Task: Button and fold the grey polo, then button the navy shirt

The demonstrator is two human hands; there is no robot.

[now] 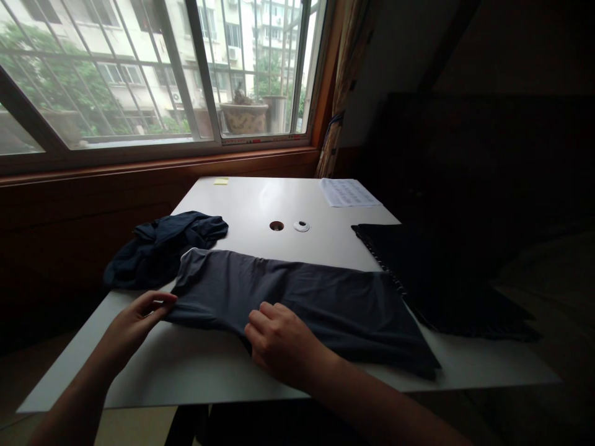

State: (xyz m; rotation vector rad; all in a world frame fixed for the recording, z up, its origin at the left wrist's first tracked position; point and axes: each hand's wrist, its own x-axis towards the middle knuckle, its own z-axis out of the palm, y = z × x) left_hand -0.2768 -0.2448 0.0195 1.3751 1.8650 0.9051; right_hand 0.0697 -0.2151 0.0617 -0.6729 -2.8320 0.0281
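A grey-blue pair of trousers [297,291] lies folded lengthwise across the front of the white table [320,241], its narrower end to the left and the leg ends to the right. My left hand [144,310] pinches the near left corner of the cloth between thumb and fingers. Farther along the near edge, my right hand [276,337] is closed on the fabric, its fingertips partly hidden. Beyond my left hand a crumpled dark navy garment [171,248] sits by the table's left edge.
Dark cloths [432,279] lie stacked over the right edge. Printed sheets [349,192] and a yellow sticky note [221,181] are at the far side. The tabletop has a round cable hole [276,226] with a white ring cover [302,227] beside it. A barred window [153,74] is behind.
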